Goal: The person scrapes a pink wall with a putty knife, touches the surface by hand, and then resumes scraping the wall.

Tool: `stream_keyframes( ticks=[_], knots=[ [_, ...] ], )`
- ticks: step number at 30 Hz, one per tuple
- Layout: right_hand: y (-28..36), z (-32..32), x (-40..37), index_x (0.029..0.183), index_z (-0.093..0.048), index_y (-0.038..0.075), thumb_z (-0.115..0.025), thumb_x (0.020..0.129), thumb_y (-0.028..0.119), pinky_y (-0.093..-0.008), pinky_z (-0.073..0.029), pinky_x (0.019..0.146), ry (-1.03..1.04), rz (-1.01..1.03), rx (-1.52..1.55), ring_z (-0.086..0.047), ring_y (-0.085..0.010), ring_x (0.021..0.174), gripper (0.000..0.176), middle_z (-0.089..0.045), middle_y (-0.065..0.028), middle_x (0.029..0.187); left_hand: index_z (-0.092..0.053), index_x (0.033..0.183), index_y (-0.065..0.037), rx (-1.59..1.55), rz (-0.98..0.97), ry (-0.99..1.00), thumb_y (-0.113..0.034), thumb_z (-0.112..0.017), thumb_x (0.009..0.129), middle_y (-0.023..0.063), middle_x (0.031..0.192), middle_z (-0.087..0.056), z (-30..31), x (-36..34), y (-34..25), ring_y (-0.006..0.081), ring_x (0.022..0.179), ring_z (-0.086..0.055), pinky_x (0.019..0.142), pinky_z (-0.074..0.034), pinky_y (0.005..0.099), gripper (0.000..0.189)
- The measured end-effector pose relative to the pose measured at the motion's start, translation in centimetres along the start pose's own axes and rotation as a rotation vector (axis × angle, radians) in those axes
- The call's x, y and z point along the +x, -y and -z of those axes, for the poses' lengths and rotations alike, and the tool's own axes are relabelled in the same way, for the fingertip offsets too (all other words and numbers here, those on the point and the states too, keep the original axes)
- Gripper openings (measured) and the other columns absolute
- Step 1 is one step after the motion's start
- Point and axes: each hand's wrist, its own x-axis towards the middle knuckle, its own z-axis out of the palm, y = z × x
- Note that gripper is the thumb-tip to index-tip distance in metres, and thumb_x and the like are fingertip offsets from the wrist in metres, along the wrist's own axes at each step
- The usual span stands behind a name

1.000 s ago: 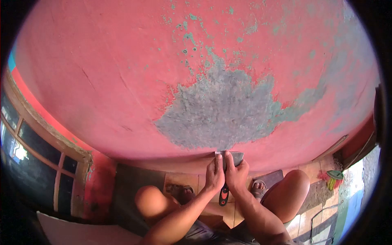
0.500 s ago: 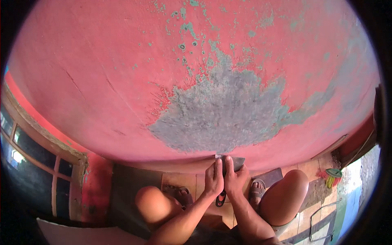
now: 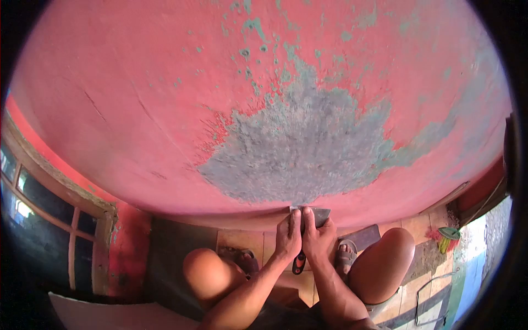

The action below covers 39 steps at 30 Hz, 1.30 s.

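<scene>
Both of my hands are closed around one scraper [image 3: 322, 215] with a wide flat metal blade. My left hand [image 3: 288, 235] grips it from the left, thumb laid along the top. From the right, my right hand [image 3: 319, 235] holds it the same way, its thumb beside the other. The dark handle end with a red-edged hole [image 3: 298, 265] sticks out below the hands. At the lower edge of a large bare grey patch [image 3: 302, 148], the blade is right at the red-painted wall [image 3: 137, 143].
My bent knees and sandalled feet frame the tiled floor [image 3: 242, 240]. A paned window [image 3: 74, 223] is at the left. To the right lies a broom head with coloured bristles [image 3: 446, 238]. Small green-grey spots of lost paint dot the wall above the patch.
My hands and the scraper stay nearly in place, shifting very slightly upward in view. The camera view of the wall has moved a little.
</scene>
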Motion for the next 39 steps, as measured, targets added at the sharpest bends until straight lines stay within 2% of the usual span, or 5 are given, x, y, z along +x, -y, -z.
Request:
stream_keyframes(
  ticks=[14, 18, 19, 24, 39],
  knots=[
    [-0.6, -0.3, 0.3, 0.087, -0.069, -0.005, -0.07, 0.094, 0.017, -0.0265, -0.05, 0.065, -0.021, 0.073, -0.048, -0.059, -0.0067, 0.072, 0.023, -0.069, -0.0028, 0.076, -0.06, 0.112, 0.004, -0.005, -0.034, -0.037, -0.031, -0.035, 0.108, 0.0235, 0.101, -0.065, -0.4, -0.3, 1.6, 0.0362, 0.097, -0.064, 0.081, -0.049, 0.0423, 0.043],
    [0.9, -0.9, 0.8, 0.086, -0.068, -0.005, -0.07, 0.094, 0.017, -0.0261, -0.049, 0.064, 0.013, 0.043, -0.018, -0.057, -0.0061, 0.073, 0.023, -0.068, -0.001, 0.077, -0.058, 0.107, 0.004, 0.403, -0.37, -0.062, -0.032, -0.035, 0.108, 0.0274, 0.1, -0.063, 0.6, 0.1, 0.6, 0.0431, 0.095, -0.062, 0.078, -0.048, 0.0442, 0.043],
    [1.5, -0.6, 0.6, 0.086, -0.068, -0.005, -0.07, 0.095, 0.017, -0.0259, -0.049, 0.064, 0.031, 0.041, -0.053, -0.056, -0.0059, 0.073, 0.023, -0.067, -0.0005, 0.077, -0.058, 0.104, 0.004, 0.09, -0.154, 0.004, -0.031, -0.036, 0.108, 0.0288, 0.099, -0.062, 0.6, 0.3, 0.6, 0.0452, 0.095, -0.061, 0.077, -0.048, 0.0443, 0.042],
    [-0.2, -1.1, -0.5, 0.088, -0.068, -0.005, -0.068, 0.095, 0.014, -0.025, -0.049, 0.066, -0.005, 0.014, 0.015, -0.056, -0.0057, 0.075, 0.021, -0.067, 0.0001, 0.081, -0.06, 0.108, 0.003, 0.014, -0.042, -0.005, -0.039, -0.034, 0.108, 0.0192, 0.099, -0.065, 0.7, -0.4, 0.9, 0.0274, 0.092, -0.061, 0.08, -0.047, 0.0397, 0.048],
    [-0.7, -0.3, 0.3, 0.091, -0.068, -0.004, -0.067, 0.096, 0.015, -0.0245, -0.049, 0.067, 0.013, -0.009, -0.028, -0.057, -0.0063, 0.075, 0.019, -0.068, -0.0009, 0.082, -0.062, 0.107, 0.005, 0.12, -0.123, 0.027, -0.029, -0.035, 0.108, 0.0255, 0.095, -0.068, 0.3, 0.0, 0.5, 0.0347, 0.094, -0.068, 0.076, -0.051, 0.0409, 0.044]
  ],
)
